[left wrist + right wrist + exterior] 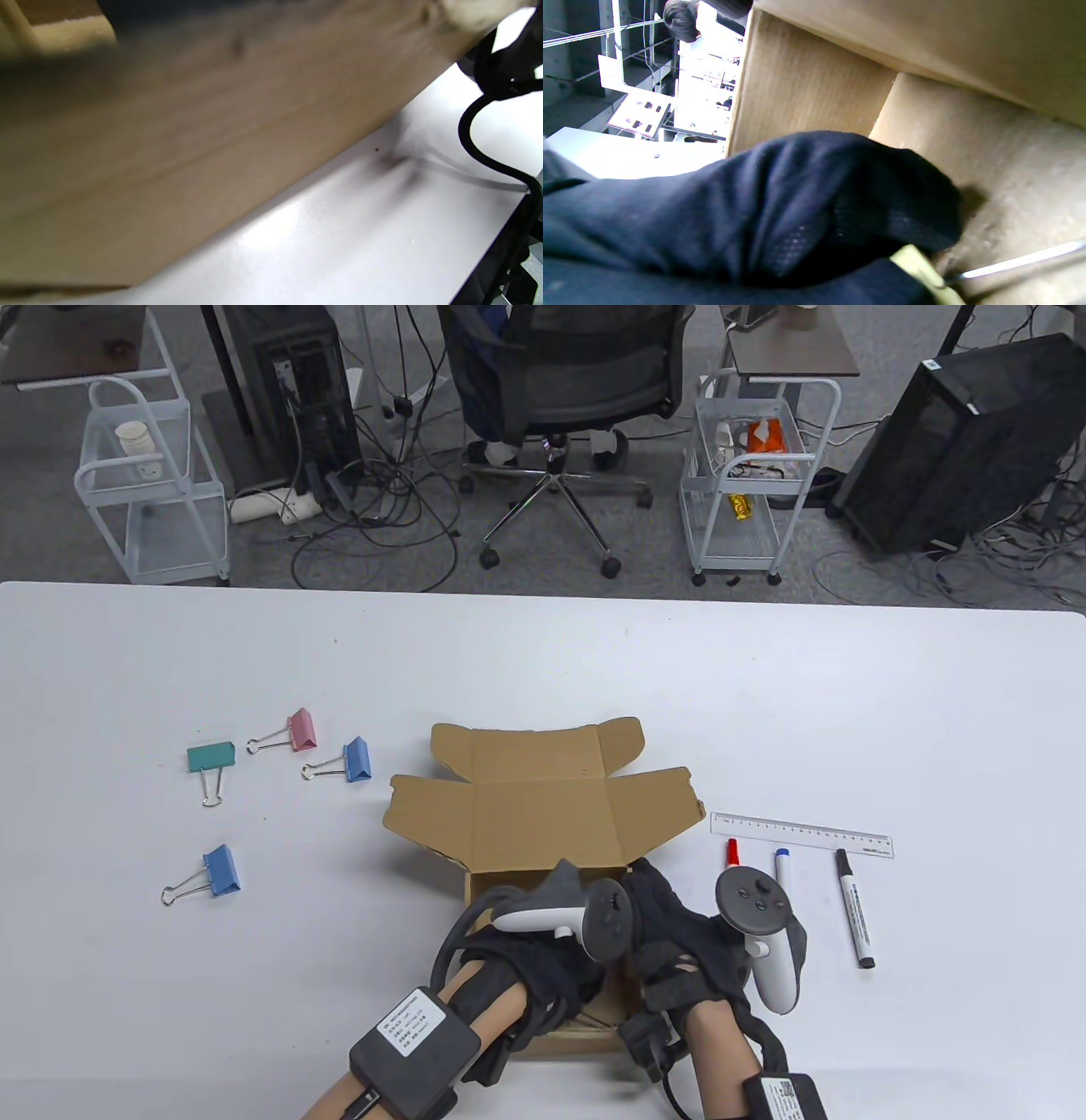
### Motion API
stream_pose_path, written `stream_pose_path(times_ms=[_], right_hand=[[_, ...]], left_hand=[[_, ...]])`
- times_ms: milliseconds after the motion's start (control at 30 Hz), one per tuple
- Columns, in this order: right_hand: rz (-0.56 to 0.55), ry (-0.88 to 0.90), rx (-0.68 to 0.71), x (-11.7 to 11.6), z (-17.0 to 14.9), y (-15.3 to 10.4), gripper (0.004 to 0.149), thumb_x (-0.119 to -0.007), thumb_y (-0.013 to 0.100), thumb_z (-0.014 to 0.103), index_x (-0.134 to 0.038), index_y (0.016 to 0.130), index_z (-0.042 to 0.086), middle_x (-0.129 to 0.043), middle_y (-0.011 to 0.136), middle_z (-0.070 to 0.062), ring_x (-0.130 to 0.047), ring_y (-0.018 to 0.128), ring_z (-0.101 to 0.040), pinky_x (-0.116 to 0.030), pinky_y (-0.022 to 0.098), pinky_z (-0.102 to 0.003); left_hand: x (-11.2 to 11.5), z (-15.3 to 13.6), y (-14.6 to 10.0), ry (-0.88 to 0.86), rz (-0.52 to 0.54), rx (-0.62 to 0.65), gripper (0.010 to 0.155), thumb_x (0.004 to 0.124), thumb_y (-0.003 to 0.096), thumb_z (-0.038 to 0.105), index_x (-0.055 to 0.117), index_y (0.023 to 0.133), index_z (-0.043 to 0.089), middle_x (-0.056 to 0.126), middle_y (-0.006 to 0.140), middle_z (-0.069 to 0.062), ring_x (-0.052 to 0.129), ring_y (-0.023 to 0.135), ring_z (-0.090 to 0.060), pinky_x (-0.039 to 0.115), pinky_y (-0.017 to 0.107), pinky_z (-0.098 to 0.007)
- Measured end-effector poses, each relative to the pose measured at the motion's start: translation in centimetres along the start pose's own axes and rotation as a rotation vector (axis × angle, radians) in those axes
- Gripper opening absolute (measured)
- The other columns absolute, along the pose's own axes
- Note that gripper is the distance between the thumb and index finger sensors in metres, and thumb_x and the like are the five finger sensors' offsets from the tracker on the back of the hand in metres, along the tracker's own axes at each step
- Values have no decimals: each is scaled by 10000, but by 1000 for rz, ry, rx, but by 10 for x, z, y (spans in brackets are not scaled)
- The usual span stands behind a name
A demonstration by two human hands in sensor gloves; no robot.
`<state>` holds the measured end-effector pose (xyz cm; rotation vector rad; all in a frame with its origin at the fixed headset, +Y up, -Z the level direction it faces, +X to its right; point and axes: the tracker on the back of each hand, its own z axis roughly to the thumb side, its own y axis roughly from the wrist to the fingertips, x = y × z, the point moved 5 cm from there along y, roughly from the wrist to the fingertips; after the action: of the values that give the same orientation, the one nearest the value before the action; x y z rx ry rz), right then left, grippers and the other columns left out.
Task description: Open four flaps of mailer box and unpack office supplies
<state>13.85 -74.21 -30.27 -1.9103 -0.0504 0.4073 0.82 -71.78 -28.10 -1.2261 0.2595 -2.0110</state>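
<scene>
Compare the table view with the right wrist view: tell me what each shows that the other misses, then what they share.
Only the table view shows the four binder clips left of the mailer box, plus the ruler and three markers to its right, and the left hand. Only the right wrist view shows the box's inside, with a yellowish item with a metal part at the gloved right hand's fingers; what it is can't be told. Both show the open cardboard box and the right hand reaching into it.

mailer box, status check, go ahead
Both hands in mailer box, flaps open. Right hand pinches a yellow item; left hand grip unclear. Nothing blocking.
</scene>
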Motion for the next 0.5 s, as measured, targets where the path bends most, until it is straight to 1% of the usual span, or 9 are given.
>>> stream_pose_path(times_ms=[133,300,500], right_hand=[[0,-1,0,0,0,0,653,-450,658,430,-347,1186,59,-331,1224,-375,-395,1031,-690,-419,728,-765],[0,-1,0,0,0,0,653,-450,658,430,-346,1186,59,-332,1223,-375,-396,1031,-690,-419,729,-764],[0,-1,0,0,0,0,654,-450,658,431,-346,1186,59,-330,1223,-377,-396,1031,-689,-418,728,-765]], left_hand=[[-14,-2,-14,-16,68,7,500,841,548,317,695,1019,234,852,1006,-73,995,843,-355,816,656,-539],[-34,-12,-41,-60,162,22,500,839,548,319,698,1018,228,857,1001,-76,1002,834,-353,820,652,-537],[-56,-37,-80,-142,267,35,496,836,548,319,704,1016,221,864,994,-84,1006,822,-357,823,646,-539]])
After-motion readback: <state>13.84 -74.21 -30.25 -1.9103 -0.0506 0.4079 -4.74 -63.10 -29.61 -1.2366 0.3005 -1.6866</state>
